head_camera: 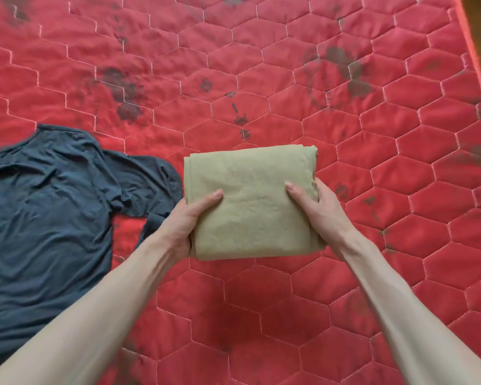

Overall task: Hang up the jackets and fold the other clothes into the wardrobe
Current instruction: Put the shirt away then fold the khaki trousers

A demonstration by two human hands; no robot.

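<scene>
Head view: a folded olive-green garment (250, 201) sits between both hands over a red quilted bed cover (289, 79). The left hand (188, 220) grips its left edge, thumb on top; the right hand (321, 209) grips its right edge likewise. The bundle's long axis runs away from the person, and both hands hold its near half. A dark grey T-shirt (47, 207) lies spread, unfolded, just left of the left hand. The wardrobe is not in view; judged next step is carrying the bundle there.

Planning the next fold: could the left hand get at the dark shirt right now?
Probably not yet: the left hand grips the folded olive cloth together with the right hand. The dark shirt lies uncovered beside it.
</scene>
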